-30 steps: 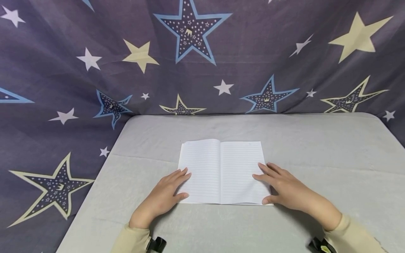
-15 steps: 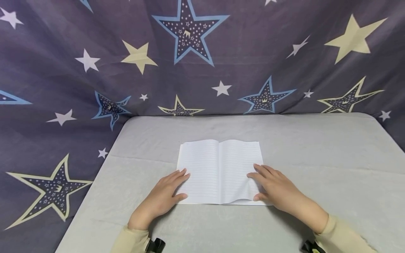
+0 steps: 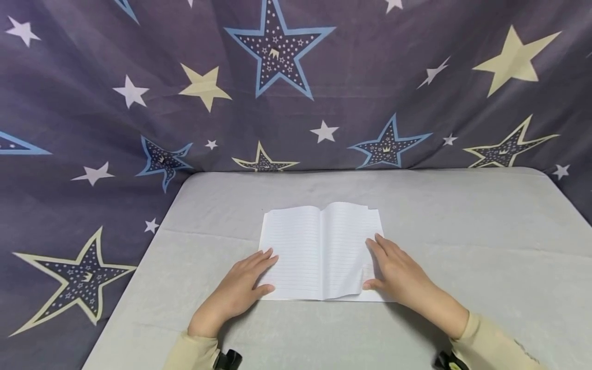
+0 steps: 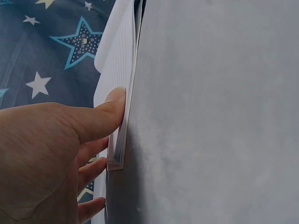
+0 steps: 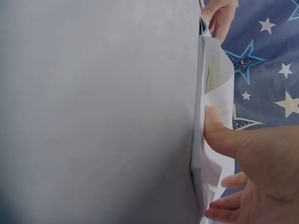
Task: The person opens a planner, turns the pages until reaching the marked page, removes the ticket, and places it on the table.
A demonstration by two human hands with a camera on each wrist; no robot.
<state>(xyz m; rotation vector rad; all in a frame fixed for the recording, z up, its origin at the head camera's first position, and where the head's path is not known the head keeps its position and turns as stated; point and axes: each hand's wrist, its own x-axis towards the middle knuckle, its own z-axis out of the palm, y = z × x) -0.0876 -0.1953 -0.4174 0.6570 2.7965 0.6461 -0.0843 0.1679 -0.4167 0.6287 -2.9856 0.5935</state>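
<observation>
An open notebook point(image 3: 291, 252) with white lined pages lies on the grey-covered table. My left hand point(image 3: 240, 282) rests on its left edge, fingers extended over the page margin. The left wrist view has that thumb point(image 4: 110, 114) lying on the page stack at the lower edge. On the right side, my right hand point(image 3: 400, 267) touches the right-hand page point(image 3: 344, 246) with thumb and fingers spread. That page bulges up near the spine, and its outer edge is drawn inward, baring the sheet beneath. In the right wrist view the thumb point(image 5: 219, 133) presses on the curved page.
A dark curtain point(image 3: 296, 118) printed with stars hangs behind the table and along its left side. The grey table cover point(image 3: 485, 221) extends around the notebook. A black wrist camera point(image 3: 227, 358) sits at the left sleeve.
My right hand has slid left across the right-hand page, whose outer edge has shifted toward the spine and risen into a curl. The left hand has stayed in place.
</observation>
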